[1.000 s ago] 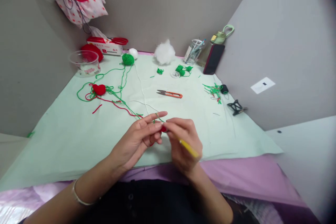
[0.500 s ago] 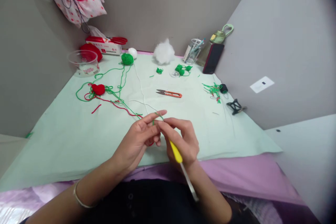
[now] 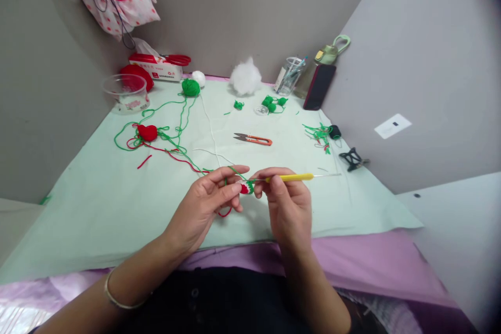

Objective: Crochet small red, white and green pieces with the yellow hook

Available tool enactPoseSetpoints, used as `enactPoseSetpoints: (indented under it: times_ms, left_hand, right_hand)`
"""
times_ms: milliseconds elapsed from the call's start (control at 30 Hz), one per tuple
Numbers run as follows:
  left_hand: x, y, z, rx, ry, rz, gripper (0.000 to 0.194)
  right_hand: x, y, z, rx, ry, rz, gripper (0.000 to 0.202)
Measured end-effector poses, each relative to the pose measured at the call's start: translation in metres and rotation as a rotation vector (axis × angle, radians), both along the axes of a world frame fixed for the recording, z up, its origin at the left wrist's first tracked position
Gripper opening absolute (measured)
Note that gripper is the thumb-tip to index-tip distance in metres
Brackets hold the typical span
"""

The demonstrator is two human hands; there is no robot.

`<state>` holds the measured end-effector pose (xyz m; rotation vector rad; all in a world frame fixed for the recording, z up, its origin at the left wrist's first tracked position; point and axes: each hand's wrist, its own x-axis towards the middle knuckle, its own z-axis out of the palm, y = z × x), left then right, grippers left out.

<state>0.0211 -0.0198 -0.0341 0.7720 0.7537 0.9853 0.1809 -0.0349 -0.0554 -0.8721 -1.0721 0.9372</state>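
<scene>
Between thumb and fingers, my left hand (image 3: 205, 203) pinches a small red, white and green crocheted piece (image 3: 246, 187). Green yarn runs over its raised index finger, and a red strand hangs below. My right hand (image 3: 289, 203) is closed on the yellow handle of a crochet hook (image 3: 295, 177), held nearly level. The thin tip of the hook reaches the top edge of the piece. Green and red strands lead left from my left hand to a red yarn ball (image 3: 147, 133) and a green yarn ball (image 3: 190, 87).
Orange thread snips (image 3: 254, 139) lie beyond my hands. Farther back are white stuffing (image 3: 246, 78), green crocheted bits (image 3: 270, 104), a cup of pens (image 3: 289, 77), a phone (image 3: 320, 87) and a bottle. A plastic tub (image 3: 125, 95) and tissue box (image 3: 156, 69) stand back left.
My right hand has turned and shifted right, swinging the hook from pointing down toward me to nearly level. The crocheted piece has come into view between my hands.
</scene>
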Motion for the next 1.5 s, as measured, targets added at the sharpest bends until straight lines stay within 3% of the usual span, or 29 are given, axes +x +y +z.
enactPoseSetpoints:
  times_ms: [200, 300, 500, 633, 733, 800, 867, 933, 1000, 1067, 1200, 1300, 1367, 1500]
  left_hand:
    - [-0.003, 0.0, 0.001, 0.053, 0.066, 0.019, 0.024]
    - [-0.005, -0.001, -0.001, 0.098, 0.126, 0.038, 0.024]
    - [-0.003, -0.003, -0.002, 0.22, 0.207, 0.121, 0.027]
    - [0.001, -0.006, -0.001, 0.186, 0.156, 0.139, 0.039]
    - [0.001, -0.003, -0.001, 0.021, -0.004, 0.014, 0.049]
    - [-0.001, 0.002, -0.001, -0.12, -0.105, -0.064, 0.048]
    - [-0.003, 0.006, 0.0, -0.183, -0.151, -0.077, 0.043]
    - [-0.004, 0.007, 0.002, -0.157, -0.144, -0.061, 0.041]
    - [-0.004, 0.006, 0.003, -0.094, -0.099, -0.056, 0.038]
    - [-0.001, 0.003, 0.003, -0.035, -0.046, -0.033, 0.036]
    - [0.004, -0.001, 0.001, 0.019, -0.01, 0.063, 0.042]
    - [0.004, 0.001, -0.002, -0.083, -0.094, -0.008, 0.04]
    - [0.001, 0.004, -0.003, -0.167, -0.156, -0.067, 0.036]
    - [-0.004, 0.007, -0.001, -0.156, -0.142, -0.029, 0.032]
  right_hand:
    - [0.001, -0.004, 0.005, 0.03, -0.005, 0.044, 0.02]
    - [0.0, -0.01, 0.006, 0.098, -0.176, -0.031, 0.021]
    - [-0.002, -0.016, 0.004, 0.394, -0.532, -0.139, 0.027]
    - [-0.004, -0.012, -0.003, 0.511, -0.744, -0.224, 0.029]
    - [-0.004, -0.009, -0.007, 0.598, -0.905, -0.365, 0.031]
    - [-0.003, -0.008, -0.007, 0.546, -0.822, -0.338, 0.031]
    - [-0.002, -0.007, -0.003, 0.402, -0.573, -0.247, 0.027]
    - [-0.001, -0.006, 0.002, 0.271, -0.324, -0.158, 0.024]
    - [-0.002, -0.005, 0.005, 0.201, -0.214, -0.094, 0.021]
    - [-0.004, -0.005, 0.005, 0.181, -0.239, -0.074, 0.019]
    - [-0.009, -0.008, -0.005, 0.286, -0.489, -0.201, 0.027]
    - [-0.008, -0.01, -0.009, 0.448, -0.705, -0.295, 0.037]
    - [-0.004, -0.01, -0.007, 0.422, -0.635, -0.291, 0.033]
    - [0.002, -0.006, 0.001, 0.135, -0.176, -0.13, 0.022]
